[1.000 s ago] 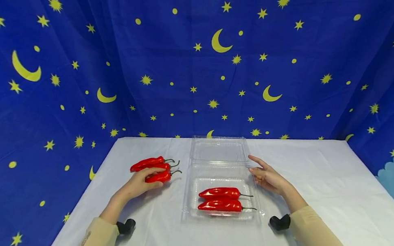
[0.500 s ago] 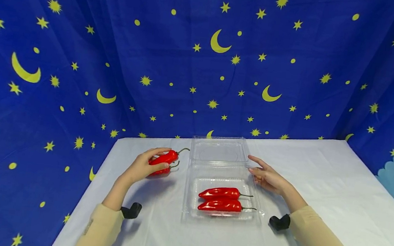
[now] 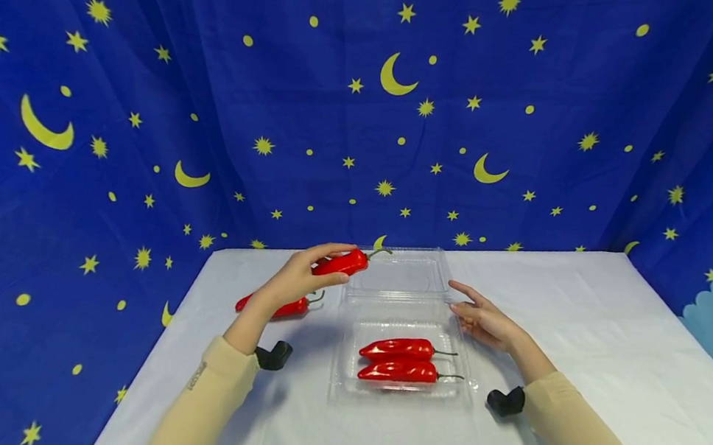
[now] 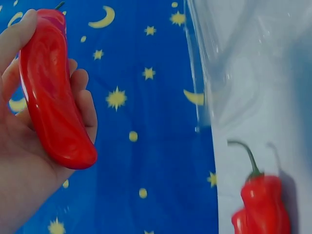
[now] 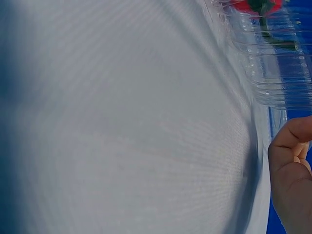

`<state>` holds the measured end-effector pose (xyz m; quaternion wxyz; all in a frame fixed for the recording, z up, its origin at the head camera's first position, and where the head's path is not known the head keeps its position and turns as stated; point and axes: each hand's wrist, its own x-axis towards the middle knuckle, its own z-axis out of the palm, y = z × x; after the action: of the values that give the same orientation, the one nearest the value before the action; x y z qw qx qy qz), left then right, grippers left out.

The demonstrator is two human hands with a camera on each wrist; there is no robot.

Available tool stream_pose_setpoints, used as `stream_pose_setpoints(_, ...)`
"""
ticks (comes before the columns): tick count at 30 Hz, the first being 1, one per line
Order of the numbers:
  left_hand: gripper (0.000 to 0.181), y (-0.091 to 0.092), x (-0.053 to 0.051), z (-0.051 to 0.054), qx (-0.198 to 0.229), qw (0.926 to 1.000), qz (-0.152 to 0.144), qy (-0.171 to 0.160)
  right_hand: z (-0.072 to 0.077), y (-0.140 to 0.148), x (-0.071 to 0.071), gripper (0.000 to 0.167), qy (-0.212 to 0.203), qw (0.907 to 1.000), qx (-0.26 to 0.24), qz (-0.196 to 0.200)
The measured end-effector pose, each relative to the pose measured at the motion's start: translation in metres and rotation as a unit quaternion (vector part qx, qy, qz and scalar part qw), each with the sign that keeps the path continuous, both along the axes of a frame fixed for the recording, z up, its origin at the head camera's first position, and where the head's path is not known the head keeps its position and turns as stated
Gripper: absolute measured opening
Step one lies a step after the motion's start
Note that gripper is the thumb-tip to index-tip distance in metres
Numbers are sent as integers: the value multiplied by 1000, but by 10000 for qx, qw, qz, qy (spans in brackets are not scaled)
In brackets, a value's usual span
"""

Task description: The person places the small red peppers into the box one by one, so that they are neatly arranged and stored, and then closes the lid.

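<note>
My left hand grips a glossy red pepper with a green stem, held up beside the raised-edge lid of a clear plastic clamshell box. The left wrist view shows thumb and fingers curled round this pepper. Inside the box's base, two red peppers lie side by side, stems to the right. More red peppers lie on the table beneath my left wrist, partly hidden by it. My right hand rests at the box's right edge, with no pepper in it; some of its fingers are hidden.
A white cloth covers the table. Behind and to the left hangs a blue curtain with yellow moons and stars. The opened lid lies back toward the far table edge. Black wrist devices sit on both wrists.
My left hand has lifted a pepper from the group on the left and carried it up and right toward the lid. The right hand and the box have stayed in place.
</note>
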<state>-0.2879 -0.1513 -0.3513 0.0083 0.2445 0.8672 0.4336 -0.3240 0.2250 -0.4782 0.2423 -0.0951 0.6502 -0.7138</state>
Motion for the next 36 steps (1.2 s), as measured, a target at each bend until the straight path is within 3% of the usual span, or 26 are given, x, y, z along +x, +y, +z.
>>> stream_pose_setpoints(8,53,42,-11,-4,-110,9978,-625,171,1,1,0,70,11,10000,76,-20)
stream_pose_setpoints(17,53,81,-20,-16,-616,9909,-1158,288,2,0,1,69,17,10000,-29,8)
stream_pose_setpoints(23,54,94,-24,-27,-959,9852,-1381,337,3,-1,1,68,47,10000,-70,0)
stream_pose_setpoints(28,53,99,-23,-36,-1240,9808,-1495,176,4,-2,1,67,66,9999,-125,-4)
stream_pose_setpoints(36,52,108,-23,-47,-1967,9660,-1678,-5,1,-2,2,66,76,9999,-150,-14)
